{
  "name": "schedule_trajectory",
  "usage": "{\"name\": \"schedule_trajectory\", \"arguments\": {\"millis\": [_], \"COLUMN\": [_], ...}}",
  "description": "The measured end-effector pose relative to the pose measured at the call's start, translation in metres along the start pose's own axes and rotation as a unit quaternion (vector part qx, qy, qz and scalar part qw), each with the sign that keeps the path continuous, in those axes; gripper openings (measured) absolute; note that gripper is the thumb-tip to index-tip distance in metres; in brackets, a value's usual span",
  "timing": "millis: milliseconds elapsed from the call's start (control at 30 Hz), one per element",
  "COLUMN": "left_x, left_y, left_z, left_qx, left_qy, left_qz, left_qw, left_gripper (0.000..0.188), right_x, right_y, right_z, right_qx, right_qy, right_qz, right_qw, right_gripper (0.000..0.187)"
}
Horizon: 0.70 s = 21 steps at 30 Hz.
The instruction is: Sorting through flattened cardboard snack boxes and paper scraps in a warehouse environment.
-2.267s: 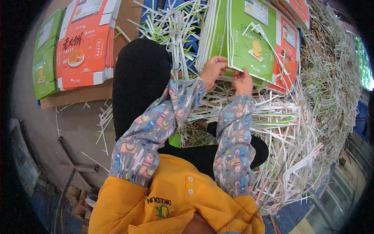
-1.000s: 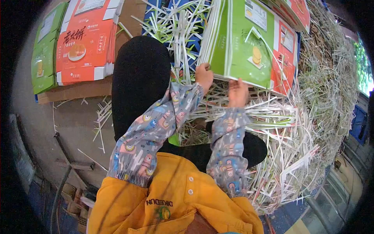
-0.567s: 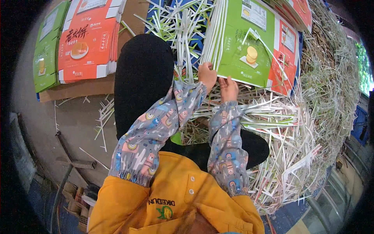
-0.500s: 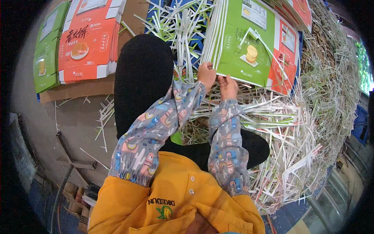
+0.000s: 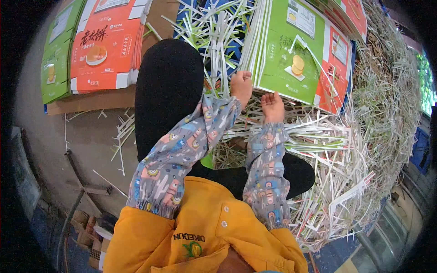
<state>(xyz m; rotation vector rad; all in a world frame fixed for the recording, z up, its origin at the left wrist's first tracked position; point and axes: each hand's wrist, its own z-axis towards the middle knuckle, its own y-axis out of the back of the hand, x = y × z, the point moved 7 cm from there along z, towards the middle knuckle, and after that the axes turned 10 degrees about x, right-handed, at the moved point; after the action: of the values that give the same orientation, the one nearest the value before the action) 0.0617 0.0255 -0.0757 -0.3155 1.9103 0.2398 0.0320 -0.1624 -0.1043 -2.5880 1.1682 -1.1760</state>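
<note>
I see left hand (image 5: 241, 85) pinching stack edge of green carton blanks (image 5: 291, 54); right hand (image 5: 272, 105) half-open beneath. Judged stiff, light, slick; grip lower edge.

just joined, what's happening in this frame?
A seated person works at a stack of flat green printed cardboard box blanks. The left hand grips the stack's near left corner; the right hand rests against its lower edge. Heaps of white and green paper trim strips surround the stack and lap. A separate pile of flat orange printed box blanks lies on the brown cardboard sheet to the left.
</note>
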Motion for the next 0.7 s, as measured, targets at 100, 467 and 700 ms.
{"name": "schedule_trajectory", "arguments": {"millis": [100, 467, 700], "left_x": [0.003, 0.0, -0.016], "left_y": [-0.01, -0.016, -0.018], "left_z": [-0.004, 0.005, 0.004], "left_qx": [0.048, 0.096, 0.128], "left_qy": [0.063, 0.096, 0.066], "left_qz": [-0.055, -0.127, -0.11], "left_qw": [0.995, 0.983, 0.983], "left_gripper": [0.02, 0.019, 0.017], "right_x": [0.008, 0.013, 0.014], "right_y": [-0.008, -0.015, -0.022], "right_z": [-0.002, -0.009, -0.018], "right_qx": [0.054, 0.029, 0.05], "right_qy": [0.018, -0.004, 0.004], "right_qz": [0.026, -0.012, -0.035], "right_qw": [0.998, 0.999, 0.998], "right_gripper": [0.014, 0.017, 0.026]}}
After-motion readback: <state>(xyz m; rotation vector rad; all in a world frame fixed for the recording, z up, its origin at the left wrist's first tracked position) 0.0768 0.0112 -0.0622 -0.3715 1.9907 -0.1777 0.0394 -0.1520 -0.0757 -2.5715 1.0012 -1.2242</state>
